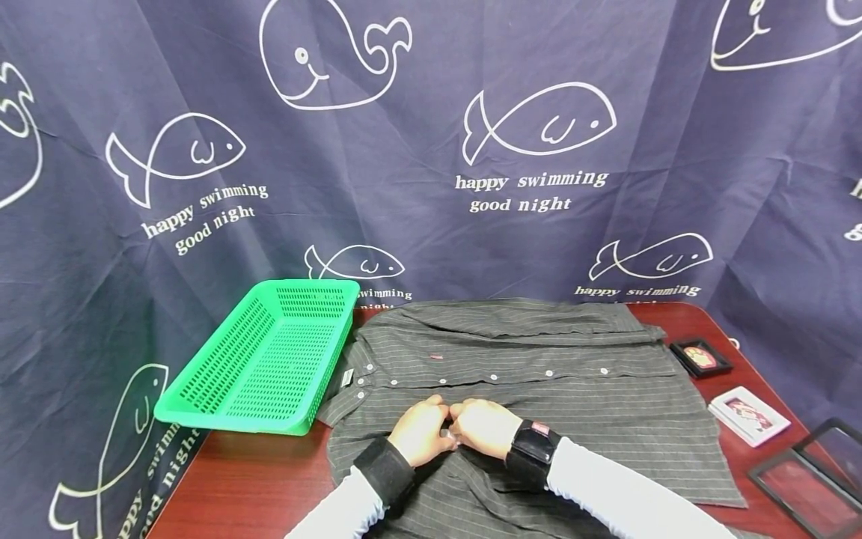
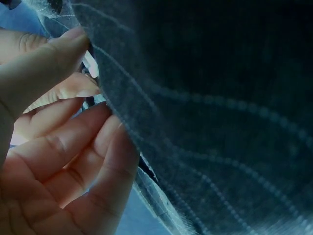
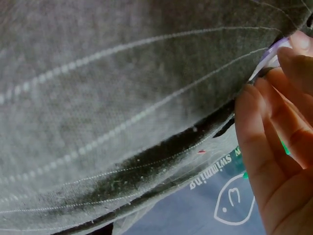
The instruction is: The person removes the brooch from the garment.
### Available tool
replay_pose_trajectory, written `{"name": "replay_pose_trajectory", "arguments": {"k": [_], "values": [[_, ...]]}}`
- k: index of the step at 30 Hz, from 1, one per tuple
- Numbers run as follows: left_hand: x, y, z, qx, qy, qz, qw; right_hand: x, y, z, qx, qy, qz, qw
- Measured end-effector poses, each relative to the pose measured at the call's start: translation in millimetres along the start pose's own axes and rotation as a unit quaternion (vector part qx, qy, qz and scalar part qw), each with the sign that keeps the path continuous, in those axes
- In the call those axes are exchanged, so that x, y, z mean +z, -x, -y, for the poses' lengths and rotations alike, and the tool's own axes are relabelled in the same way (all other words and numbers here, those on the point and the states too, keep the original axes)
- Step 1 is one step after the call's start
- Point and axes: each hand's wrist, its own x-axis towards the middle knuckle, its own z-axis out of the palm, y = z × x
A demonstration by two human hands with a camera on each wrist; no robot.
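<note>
A dark grey pinstriped shirt [image 1: 606, 419] lies spread with its row of white buttons upward and its collar toward the left. Over the near part of it, my left hand [image 1: 420, 433] and right hand [image 1: 486, 428] meet fingertip to fingertip. The left hand [image 2: 63, 161] pinches an edge of the striped cloth [image 2: 195, 127] between thumb and fingers. From the other side, the right hand [image 3: 279, 132] grips the cloth edge too. A small white piece [image 1: 450, 439] shows between the hands; I cannot tell what it is.
A green plastic basket [image 1: 296, 428] stands at the left of the reddish table [image 1: 229, 479]. Along the right edge are a black-framed item [image 1: 700, 358], a white-framed picture [image 1: 749, 415] and dark clear-windowed frames [image 1: 801, 479]. A blue printed curtain [image 1: 404, 187] hangs behind.
</note>
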Motion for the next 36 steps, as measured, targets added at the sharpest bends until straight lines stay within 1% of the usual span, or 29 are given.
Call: {"name": "replay_pose_trajectory", "arguments": {"k": [4, 6, 11, 14, 17, 21, 24, 27, 34, 36], "values": [[0.2, -0.3, 0.4, 0.0, 0.002, 0.004, 1.0, -0.2, 0.7, -1.5, 0.009, -0.033, -0.004, 0.999], [-0.3, -0.4, 0.3, 0.001, 0.002, 0.007, 1.0, -1.0, 1.3, -2.3, 0.01, -0.057, -0.012, 0.998], [-2.0, -0.5, 0.5, 0.01, 0.001, 0.013, 0.9999, -3.1, 2.8, -5.8, 0.001, -0.11, -0.026, 0.994], [-2.6, -0.4, 1.3, 0.015, 0.004, 0.013, 0.9998, -3.8, 4.1, -7.4, 0.001, -0.13, -0.026, 0.991], [-3.3, -0.5, 2.0, 0.02, 0.006, 0.014, 0.9997, -4.1, 5.0, -8.0, 0.008, -0.149, -0.021, 0.989], [-4.0, -0.1, 3.4, 0.024, 0.014, 0.019, 0.9994, -3.8, 6.3, -7.5, 0.033, -0.167, -0.014, 0.985], [-3.2, 0.2, 5.6, 0.025, 0.022, 0.021, 0.9992, -4.5, 7.5, -6.8, 0.046, -0.167, -0.021, 0.985], [-1.2, 0.1, 8.2, 0.021, 0.031, 0.026, 0.9989, -5.8, 8.3, -5.2, 0.046, -0.154, -0.03, 0.987], [1.9, -0.1, 11.9, 0.014, 0.052, 0.037, 0.9979, -6.1, 9.6, 1.5, 0.048, -0.092, -0.009, 0.995], [1.8, -0.1, 12.1, 0.011, 0.059, 0.041, 0.9974, -5.6, 9.7, 2.6, 0.049, -0.076, -0.01, 0.996]]}}
